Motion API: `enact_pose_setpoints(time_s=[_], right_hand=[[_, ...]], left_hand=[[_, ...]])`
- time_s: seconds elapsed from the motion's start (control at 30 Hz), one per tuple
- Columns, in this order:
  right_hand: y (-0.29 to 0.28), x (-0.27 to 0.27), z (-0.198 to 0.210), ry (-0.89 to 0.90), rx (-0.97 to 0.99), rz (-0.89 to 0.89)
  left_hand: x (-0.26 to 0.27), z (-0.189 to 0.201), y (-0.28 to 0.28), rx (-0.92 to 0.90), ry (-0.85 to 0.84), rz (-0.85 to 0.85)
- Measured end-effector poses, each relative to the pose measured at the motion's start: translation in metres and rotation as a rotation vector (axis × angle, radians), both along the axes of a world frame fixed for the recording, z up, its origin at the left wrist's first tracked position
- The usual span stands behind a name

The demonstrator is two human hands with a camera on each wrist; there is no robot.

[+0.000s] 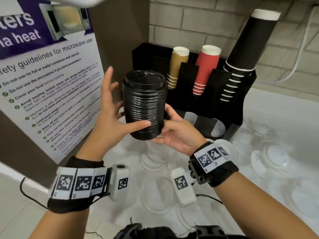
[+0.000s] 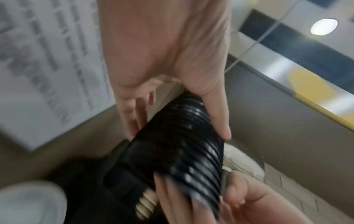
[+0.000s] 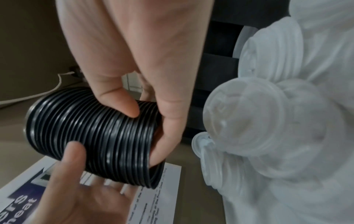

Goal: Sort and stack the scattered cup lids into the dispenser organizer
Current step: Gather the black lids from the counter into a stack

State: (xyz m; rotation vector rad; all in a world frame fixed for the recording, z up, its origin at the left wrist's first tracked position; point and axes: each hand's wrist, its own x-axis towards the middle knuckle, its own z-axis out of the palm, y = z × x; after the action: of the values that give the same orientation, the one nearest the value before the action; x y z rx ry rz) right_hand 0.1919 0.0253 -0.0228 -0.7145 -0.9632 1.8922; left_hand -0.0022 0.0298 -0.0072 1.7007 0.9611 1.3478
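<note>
A tall stack of black cup lids (image 1: 145, 104) is held in the air in front of the black dispenser organizer (image 1: 248, 97). My right hand (image 1: 174, 128) grips the stack's lower end, thumb on one side and fingers curled under the rim (image 3: 143, 63). My left hand (image 1: 110, 109) is spread beside the stack, with its thumb lying straight across the stack's side (image 2: 162, 60) and its fingers splayed behind. The black lids (image 3: 91, 136) sit nested tight, ribbed edges showing. Clear plastic lids (image 1: 272, 156) lie scattered on the white counter below and to the right.
The organizer holds a brown cup stack (image 1: 177, 66), a red cup stack (image 1: 205, 69) and a tall black cup stack (image 1: 245, 49). A grey lid (image 1: 218, 128) sits in one of its low front slots. A microwave safety poster (image 1: 48, 80) covers the left wall. A tiled wall stands behind.
</note>
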Motion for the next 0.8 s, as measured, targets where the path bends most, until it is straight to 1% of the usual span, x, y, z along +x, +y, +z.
enact_pose_setpoints(time_s=[0.07,0.1,0.17,0.27,0.3,0.4,0.53,0.63,0.8], right_hand=[[0.001,-0.006,-0.002,0.010,-0.051,0.012],[0.002,-0.010,-0.004,0.006,-0.077,0.016],[0.002,-0.020,-0.009,-0.020,-0.124,0.022],[0.000,-0.037,-0.017,-0.080,-0.211,0.026],[-0.001,-0.043,-0.020,-0.105,-0.240,0.035],[-0.005,-0.058,-0.027,-0.179,-0.308,0.094],[-0.007,-0.076,-0.035,-0.261,-0.356,0.147],[-0.008,-0.086,-0.040,-0.325,-0.349,0.137],[-0.007,-0.096,-0.052,-0.480,-0.292,0.161]], left_hand=[[-0.007,0.007,-0.003,0.143,0.187,0.023],[-0.010,0.010,-0.005,0.186,0.268,0.052],[-0.019,0.017,-0.009,0.202,0.362,0.117],[-0.031,0.025,-0.012,0.185,0.446,0.244],[-0.034,0.028,-0.012,0.172,0.492,0.269],[-0.041,0.030,-0.017,0.069,0.582,0.265],[-0.047,0.023,-0.020,-0.026,0.737,0.308],[-0.051,0.021,-0.019,-0.088,0.740,0.315],[-0.054,0.019,-0.023,-0.156,0.801,0.333]])
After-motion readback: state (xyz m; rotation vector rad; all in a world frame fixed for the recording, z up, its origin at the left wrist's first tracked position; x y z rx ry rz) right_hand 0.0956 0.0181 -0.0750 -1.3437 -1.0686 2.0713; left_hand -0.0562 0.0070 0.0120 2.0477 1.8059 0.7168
